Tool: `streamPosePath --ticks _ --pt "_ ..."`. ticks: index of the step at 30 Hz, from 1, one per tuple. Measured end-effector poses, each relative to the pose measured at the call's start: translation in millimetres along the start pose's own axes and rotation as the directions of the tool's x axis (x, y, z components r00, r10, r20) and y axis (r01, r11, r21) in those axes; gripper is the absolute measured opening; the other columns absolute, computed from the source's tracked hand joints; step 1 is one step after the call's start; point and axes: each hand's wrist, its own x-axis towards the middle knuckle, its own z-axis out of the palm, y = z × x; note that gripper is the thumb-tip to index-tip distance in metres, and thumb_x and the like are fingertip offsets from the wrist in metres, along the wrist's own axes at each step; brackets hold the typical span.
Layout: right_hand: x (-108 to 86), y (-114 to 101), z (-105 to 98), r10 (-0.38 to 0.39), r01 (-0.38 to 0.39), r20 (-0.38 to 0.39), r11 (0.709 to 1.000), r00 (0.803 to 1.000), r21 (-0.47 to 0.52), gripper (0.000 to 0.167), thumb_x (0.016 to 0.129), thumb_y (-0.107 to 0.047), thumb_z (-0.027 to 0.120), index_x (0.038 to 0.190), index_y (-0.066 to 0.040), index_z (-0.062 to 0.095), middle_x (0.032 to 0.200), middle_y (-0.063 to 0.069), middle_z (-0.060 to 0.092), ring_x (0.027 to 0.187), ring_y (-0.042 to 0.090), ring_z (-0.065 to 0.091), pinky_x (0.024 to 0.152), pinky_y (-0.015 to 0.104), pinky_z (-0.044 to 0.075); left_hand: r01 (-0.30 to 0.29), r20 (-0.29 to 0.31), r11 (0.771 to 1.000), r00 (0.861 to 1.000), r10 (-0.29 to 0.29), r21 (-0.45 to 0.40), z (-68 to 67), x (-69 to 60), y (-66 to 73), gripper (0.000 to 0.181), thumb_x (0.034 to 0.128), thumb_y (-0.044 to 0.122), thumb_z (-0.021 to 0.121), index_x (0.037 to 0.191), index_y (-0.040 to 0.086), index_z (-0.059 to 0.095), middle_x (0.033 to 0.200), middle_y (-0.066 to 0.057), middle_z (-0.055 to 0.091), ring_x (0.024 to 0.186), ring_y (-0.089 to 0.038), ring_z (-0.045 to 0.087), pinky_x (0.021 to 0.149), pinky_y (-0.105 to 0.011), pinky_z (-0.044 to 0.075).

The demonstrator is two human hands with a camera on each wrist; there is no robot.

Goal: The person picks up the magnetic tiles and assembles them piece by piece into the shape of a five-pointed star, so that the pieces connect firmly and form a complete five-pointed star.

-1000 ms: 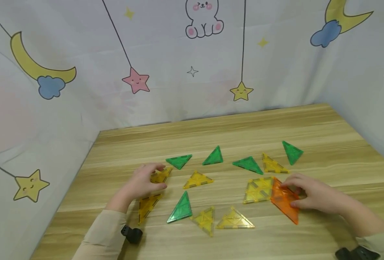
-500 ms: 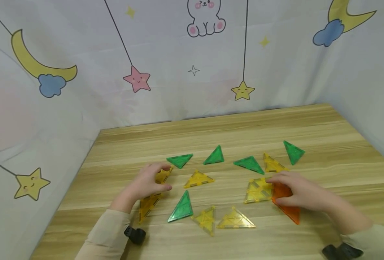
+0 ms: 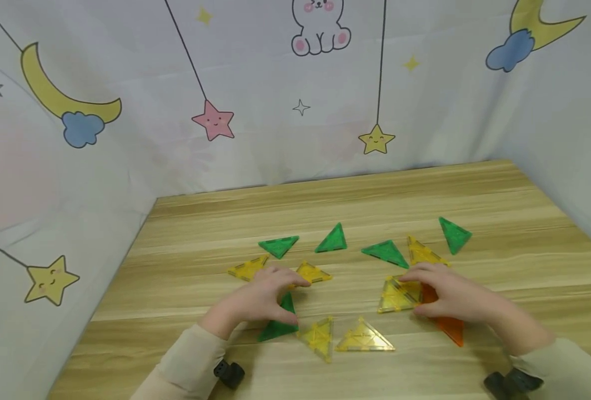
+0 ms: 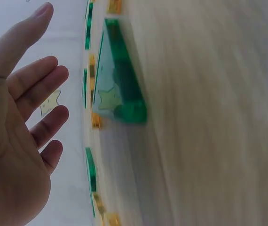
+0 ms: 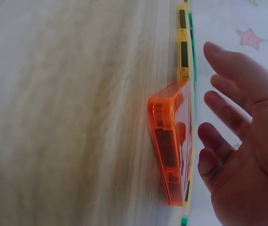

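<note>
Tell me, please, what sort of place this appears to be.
Probably a children's play corner, or a booth dressed as one: a wood-grain table stands against a pale backdrop with cartoon stars, and colourful translucent triangular tiles lie scattered on it.

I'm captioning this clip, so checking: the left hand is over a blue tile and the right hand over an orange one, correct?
Not blue: the head view shows the left hand over a green tile. The rest stands.
</note>
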Motion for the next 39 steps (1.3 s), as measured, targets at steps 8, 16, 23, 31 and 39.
streamPosePath --ticks 8,16,23,31,39 --pt "5.6 -13.3 7.0 -0.119 0.119 -0.005 0.991 0.993 -0.054 0.048 0.081 -0.046 0.070 0.123 -0.024 0.061 0.123 -0.005 0.051 0.113 0.024 0.045 0.088 0.048 0.040 -0.093 0.142 0.989 0.987 0.076 0.119 17.4 11.5 21.4 0.069 0.0726 0.048 0.076 0.132 0.024 0.052 0.133 0.011 0.048 0.110 -0.014 0.040 0.092 -0.039 0.031" --pt "18.1 -36.6 24.5 -0.288 0.289 0.037 0.957 0.957 -0.026 0.040 0.082 -0.037 0.071 0.119 -0.028 0.063 0.118 -0.013 0.050 0.107 0.014 0.042 0.086 0.039 0.040 -0.160 0.199 0.964 0.973 0.118 0.214 30.0 15.6 27.9 0.069 0.0707 0.051 0.076 0.131 0.029 0.051 0.130 0.015 0.045 0.110 -0.011 0.039 0.090 -0.033 0.032" --pt "25.8 -44.0 30.4 -0.282 0.283 0.095 0.959 0.955 -0.005 0.043 0.080 -0.041 0.072 0.120 -0.030 0.062 0.120 -0.012 0.049 0.103 0.011 0.040 0.084 0.035 0.041 -0.152 0.205 0.960 0.973 0.104 0.236 32.5 18.6 30.3 0.068 0.0706 0.049 0.078 0.130 0.029 0.051 0.124 0.014 0.045 0.109 -0.010 0.039 0.092 -0.033 0.032" --pt "27.7 -47.5 34.1 -0.284 0.288 0.103 0.957 0.953 -0.022 0.044 0.078 -0.037 0.074 0.120 -0.030 0.063 0.119 -0.013 0.049 0.099 0.009 0.038 0.083 0.032 0.039 -0.134 0.220 0.970 0.971 0.088 0.204 32.0 22.2 33.1 0.064 0.0713 0.042 0.080 0.125 0.020 0.053 0.118 0.011 0.047 0.108 -0.009 0.039 0.097 -0.027 0.032" --pt "35.2 -53.1 37.8 -0.271 0.279 0.104 0.958 0.957 -0.070 0.041 0.080 -0.034 0.072 0.120 -0.035 0.062 0.116 -0.014 0.050 0.097 0.009 0.039 0.081 0.032 0.037 -0.118 0.214 0.972 0.974 0.074 0.205 30.2 19.4 31.3 0.061 0.0719 0.041 0.079 0.124 0.022 0.053 0.116 0.013 0.047 0.105 -0.007 0.039 0.094 -0.029 0.033"
